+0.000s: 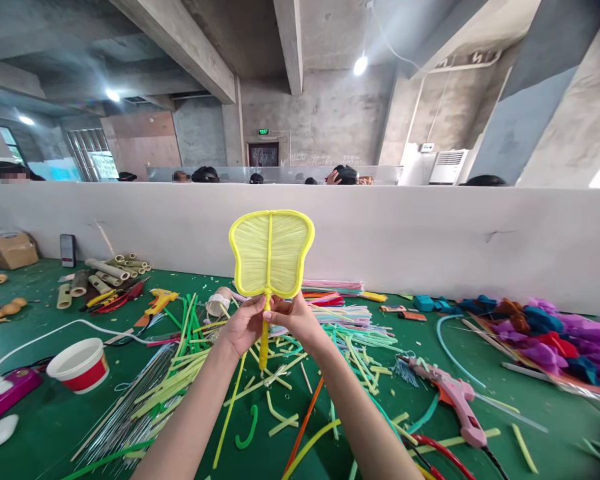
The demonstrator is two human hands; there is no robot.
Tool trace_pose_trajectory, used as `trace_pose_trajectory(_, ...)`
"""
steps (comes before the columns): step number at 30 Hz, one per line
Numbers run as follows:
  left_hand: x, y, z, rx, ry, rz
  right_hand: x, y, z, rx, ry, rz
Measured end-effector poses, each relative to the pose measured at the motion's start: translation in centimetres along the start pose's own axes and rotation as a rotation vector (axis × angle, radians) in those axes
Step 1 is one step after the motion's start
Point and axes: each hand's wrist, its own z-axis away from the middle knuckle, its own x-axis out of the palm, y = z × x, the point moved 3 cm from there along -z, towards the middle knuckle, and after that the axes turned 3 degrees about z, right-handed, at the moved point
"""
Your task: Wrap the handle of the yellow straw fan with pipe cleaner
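A yellow hand fan (287, 257) stands upright in front of me, with a fuzzy rim, a centre rib and a pale, stringy face. My left hand (245, 327) pinches the top of its wrapped handle from the left. From the other side, my right hand (296, 321) grips the same spot, thumb on the handle. The handle's lower end hangs free over the table. Beneath lie scattered light-green chenille stems (180, 387) and a bent green piece (247, 430).
A pink glue gun (447, 393) lies at the right, a yellow glue gun (160, 301) at the left. A paper cup (83, 363), bundled metal wires (125, 407), bamboo tubes (107, 270) and purple bundles (580, 340) also lie around. A white partition (430, 240) borders the table's back.
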Motion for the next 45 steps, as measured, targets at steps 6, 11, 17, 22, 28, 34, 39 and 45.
trace_pose_trajectory(6, -0.2, -0.1, -0.3, -0.046, 0.006, 0.044, -0.2, -1.3, 0.7, 0.121, -0.117, 0.081)
trace_pose_trajectory(11, -0.3, 0.7, 0.2, -0.095, -0.047, 0.013, -0.5, -3.5, 1.9, 0.238, -0.130, 0.261)
trace_pose_trajectory(17, 0.0, 0.7, 0.5, -0.118, -0.059, -0.011, -1.4, -5.6, 2.1, 0.266, 0.047, 0.329)
trace_pose_trajectory(22, -1.2, 0.3, -1.0, 0.026, 0.048, 0.005, -2.0, -5.2, 1.8, 0.316, 0.110, 0.477)
trace_pose_trajectory(28, -2.5, 0.9, -1.7, 0.155, 0.137, 0.009, -0.6, -2.7, 1.6, 0.381, -0.117, 0.656)
trace_pose_trajectory(34, -1.2, 1.3, -0.8, 0.150, 0.091, -0.065, 0.9, -1.8, 2.0, 0.384, -0.271, 0.637)
trace_pose_trajectory(39, 0.7, 1.2, 0.0, 0.102, 0.056, -0.133, 1.3, -2.1, 1.8, 0.300, -0.309, 0.576)
trace_pose_trajectory(45, 1.2, 1.9, 0.7, -0.031, -0.024, -0.213, 1.3, -2.4, 1.6, 0.256, -0.292, 0.543)
